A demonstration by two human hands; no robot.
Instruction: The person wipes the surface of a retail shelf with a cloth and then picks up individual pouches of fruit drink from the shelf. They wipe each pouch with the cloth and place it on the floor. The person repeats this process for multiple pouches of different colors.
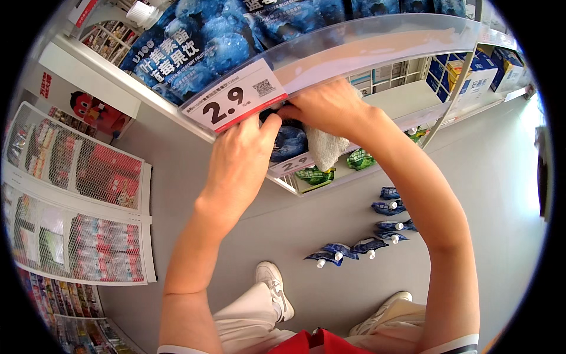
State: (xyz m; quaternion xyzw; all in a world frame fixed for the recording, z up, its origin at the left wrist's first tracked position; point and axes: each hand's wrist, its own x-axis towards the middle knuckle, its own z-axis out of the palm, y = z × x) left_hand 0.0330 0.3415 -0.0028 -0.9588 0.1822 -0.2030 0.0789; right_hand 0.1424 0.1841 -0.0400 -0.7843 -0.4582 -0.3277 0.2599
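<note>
My left hand point(241, 157) touches the lower edge of a price label point(241, 95) on the front of a white shelf. Its fingertips are hidden behind the label. Close beside it, my right hand point(331, 106) reaches under the clear plastic shelf-front strip point(380, 42), its fingertips also partly hidden. A whitish cloth point(326, 146) hangs from beneath the right palm. Blue drink pouches point(194, 48) stand on the shelf above the label. Below my hands, another blue pouch point(289, 144) rests on a lower level behind a second price label point(292, 165).
Several blue pouches with white caps point(338, 252) stand on the grey floor near my shoes. Green pouches point(362, 158) occupy the bottom shelf. White mesh-fronted racks point(110, 177) stand to the left; blue and white boxes point(479, 71) sit on shelving at right.
</note>
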